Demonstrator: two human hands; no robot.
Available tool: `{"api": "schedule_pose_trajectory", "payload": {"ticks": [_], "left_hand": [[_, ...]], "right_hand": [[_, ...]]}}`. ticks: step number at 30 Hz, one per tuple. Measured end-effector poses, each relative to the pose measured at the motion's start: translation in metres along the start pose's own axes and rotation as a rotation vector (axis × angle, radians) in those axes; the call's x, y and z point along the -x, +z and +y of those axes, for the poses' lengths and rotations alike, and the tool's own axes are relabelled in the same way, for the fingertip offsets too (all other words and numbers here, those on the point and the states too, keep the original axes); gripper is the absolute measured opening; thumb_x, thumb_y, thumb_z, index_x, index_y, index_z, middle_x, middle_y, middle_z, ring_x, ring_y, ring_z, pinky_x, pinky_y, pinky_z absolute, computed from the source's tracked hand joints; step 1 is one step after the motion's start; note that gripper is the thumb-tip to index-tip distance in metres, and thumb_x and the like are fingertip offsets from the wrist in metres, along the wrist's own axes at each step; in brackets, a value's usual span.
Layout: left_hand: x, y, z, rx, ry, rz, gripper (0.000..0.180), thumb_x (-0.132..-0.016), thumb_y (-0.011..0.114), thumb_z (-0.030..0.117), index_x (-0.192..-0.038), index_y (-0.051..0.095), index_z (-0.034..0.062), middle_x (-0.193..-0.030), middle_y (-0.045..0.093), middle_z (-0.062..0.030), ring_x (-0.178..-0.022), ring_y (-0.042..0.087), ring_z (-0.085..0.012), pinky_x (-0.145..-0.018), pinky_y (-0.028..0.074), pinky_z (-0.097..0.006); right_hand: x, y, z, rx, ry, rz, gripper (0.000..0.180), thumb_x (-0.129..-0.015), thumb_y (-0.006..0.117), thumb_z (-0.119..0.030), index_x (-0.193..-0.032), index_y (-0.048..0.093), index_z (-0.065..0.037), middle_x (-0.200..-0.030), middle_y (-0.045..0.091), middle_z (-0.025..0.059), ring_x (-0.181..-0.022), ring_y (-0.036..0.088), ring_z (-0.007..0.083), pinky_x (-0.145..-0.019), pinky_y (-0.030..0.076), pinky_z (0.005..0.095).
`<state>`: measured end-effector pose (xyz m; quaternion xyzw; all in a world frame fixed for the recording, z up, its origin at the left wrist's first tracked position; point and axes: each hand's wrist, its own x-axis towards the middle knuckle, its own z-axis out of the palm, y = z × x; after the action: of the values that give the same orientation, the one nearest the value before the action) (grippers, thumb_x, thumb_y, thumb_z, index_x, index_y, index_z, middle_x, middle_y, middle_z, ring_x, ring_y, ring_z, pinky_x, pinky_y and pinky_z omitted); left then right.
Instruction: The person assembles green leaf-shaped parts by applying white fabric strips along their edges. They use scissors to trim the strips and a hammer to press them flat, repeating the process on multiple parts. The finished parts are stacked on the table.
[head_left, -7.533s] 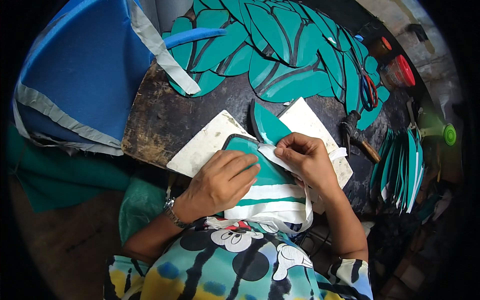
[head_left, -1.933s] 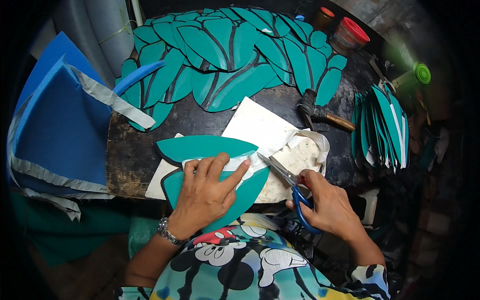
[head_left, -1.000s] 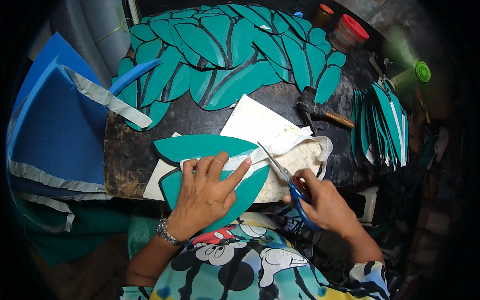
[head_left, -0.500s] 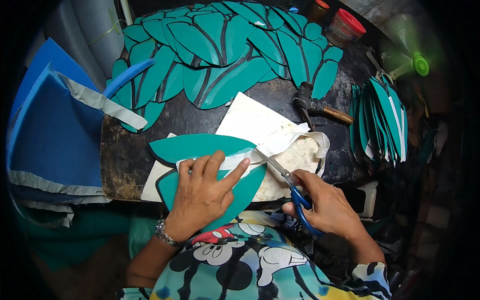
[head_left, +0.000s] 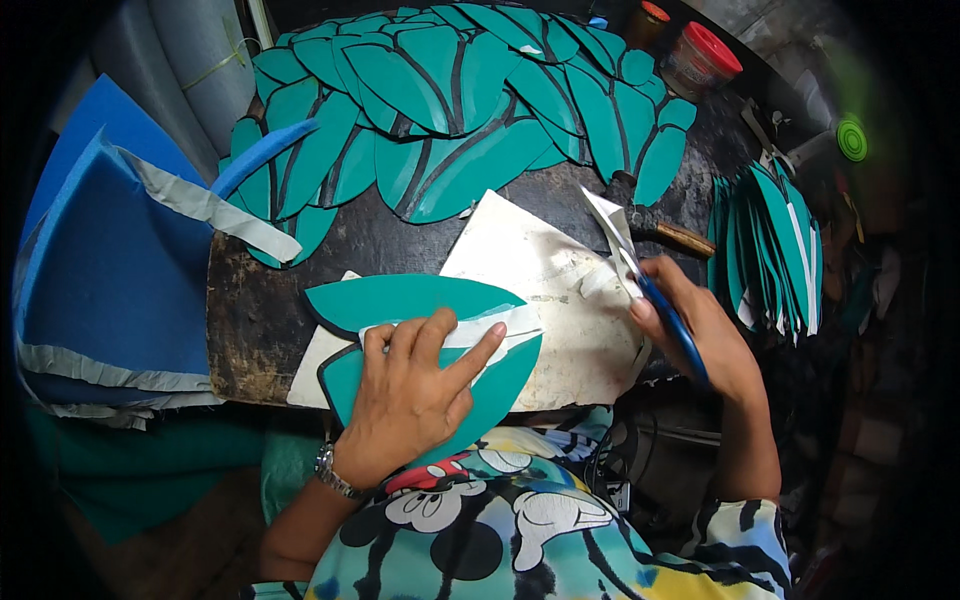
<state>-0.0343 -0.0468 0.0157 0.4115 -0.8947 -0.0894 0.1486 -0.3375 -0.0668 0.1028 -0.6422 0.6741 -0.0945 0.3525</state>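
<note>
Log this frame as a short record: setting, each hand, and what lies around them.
setting: dark worn worktable
left hand: flat on a teal leaf-shaped piece with a white strip across it
right hand: holds blue-handled scissors, blades raised with a white scrap at them
under the work: white sheet
behind: many teal leaf pieces
right side: upright stack of teal pieces
left side: blue foam sheets

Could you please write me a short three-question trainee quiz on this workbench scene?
1. True or false: the left hand lies flat on the teal leaf-shaped piece.
2. What does the right hand hold? A) hammer B) blue-handled scissors C) brush
3. What colour is the lid of the jar at the far edge of the table?
Key: 1 true; 2 B; 3 red.
</note>
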Motion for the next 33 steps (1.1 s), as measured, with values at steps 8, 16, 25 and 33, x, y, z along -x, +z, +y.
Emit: {"api": "schedule_pose_trajectory", "payload": {"ticks": [8,16,25,33], "left_hand": [[-0.002,-0.001,0.008,-0.007,-0.015,-0.018,0.061,-0.083,0.068,0.016,-0.142,0.059,0.0149,-0.129,0.052,-0.0165,-0.115,0.050,-0.0287,-0.098,0.036,-0.048],[-0.013,0.015,0.014,0.030,0.092,0.074,0.058,-0.085,0.068,0.013,-0.141,0.056,0.0020,-0.132,0.056,-0.0158,-0.116,0.052,-0.0303,-0.100,0.037,-0.046],[-0.014,0.014,0.018,0.008,0.074,0.061,0.060,-0.083,0.069,0.015,-0.142,0.059,0.0092,-0.129,0.057,-0.0150,-0.111,0.054,-0.0287,-0.096,0.038,-0.046],[-0.026,0.014,0.024,-0.001,0.034,0.005,0.063,-0.080,0.064,0.012,-0.143,0.059,0.0124,-0.122,0.055,-0.0153,-0.109,0.051,-0.0293,-0.095,0.037,-0.046]], "right_hand": [[0.014,0.010,0.020,-0.162,-0.067,0.189,0.047,-0.096,0.070,-0.040,-0.123,0.055,-0.005,-0.085,0.065,0.0104,-0.079,0.062,0.0175,-0.075,0.050,0.0338],[-0.219,-0.054,0.064,0.293,-0.090,0.637,0.059,-0.090,0.069,-0.018,-0.147,0.053,-0.017,-0.140,0.053,0.0257,-0.127,0.055,0.0464,-0.107,0.046,0.0483],[-0.125,-0.040,0.072,0.600,-0.110,0.347,0.034,-0.091,0.061,-0.006,-0.123,0.062,0.002,-0.122,0.058,0.0270,-0.116,0.058,0.0447,-0.101,0.046,0.0529],[-0.061,-0.003,0.121,0.737,-0.288,0.588,0.027,-0.094,0.065,-0.018,-0.120,0.065,-0.015,-0.100,0.058,0.0092,-0.095,0.058,0.0299,-0.079,0.045,0.0417]]}}
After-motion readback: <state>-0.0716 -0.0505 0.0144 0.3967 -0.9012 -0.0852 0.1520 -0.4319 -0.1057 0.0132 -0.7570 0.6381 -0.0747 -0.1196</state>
